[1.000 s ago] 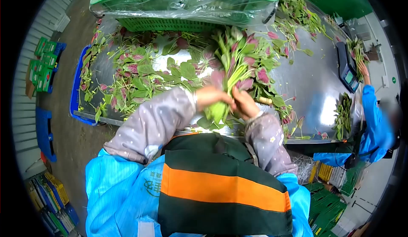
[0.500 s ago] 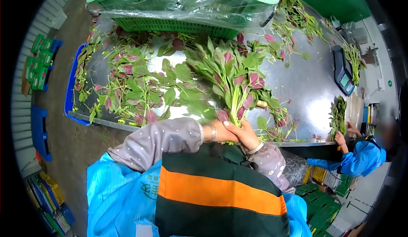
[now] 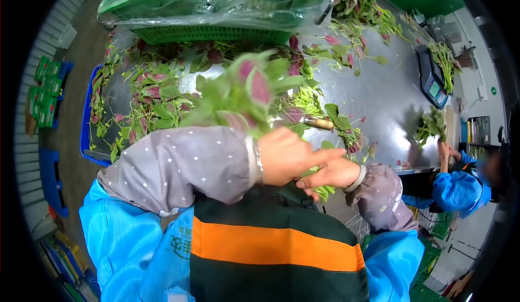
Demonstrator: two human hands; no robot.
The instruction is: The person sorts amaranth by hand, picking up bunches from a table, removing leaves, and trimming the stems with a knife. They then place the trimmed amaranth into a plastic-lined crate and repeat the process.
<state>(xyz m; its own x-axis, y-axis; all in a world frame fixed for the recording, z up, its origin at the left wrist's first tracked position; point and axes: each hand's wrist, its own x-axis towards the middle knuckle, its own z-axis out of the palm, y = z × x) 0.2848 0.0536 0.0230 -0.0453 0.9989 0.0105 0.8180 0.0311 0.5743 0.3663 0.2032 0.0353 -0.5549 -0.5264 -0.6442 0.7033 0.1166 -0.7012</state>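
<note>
A bunch of red-and-green amaranth [image 3: 230, 93], leaves blurred by motion, points up and left in front of my body. My left hand [image 3: 287, 156] is closed round its stalks, and the fingers are partly hidden behind the back of the hand. Against it, my right hand [image 3: 333, 173] grips the stem ends [image 3: 324, 192], which poke out below towards my apron. Just beyond my hands lies a knife with a wooden handle [image 3: 320, 123], beside a pile of cut stem pieces [image 3: 307, 100].
Loose amaranth [image 3: 149, 93] covers the left of the metal table [image 3: 382, 101]. A plastic-lined green crate [image 3: 216, 9] stands at the back. A scale [image 3: 431, 80] sits to the right, near a co-worker [image 3: 457, 188] holding another bunch [image 3: 430, 126].
The bunch has swung from upright to tilted left and come nearer my body. My hands have turned and shifted, baring the knife and cut stems. The co-worker's bunch has moved too.
</note>
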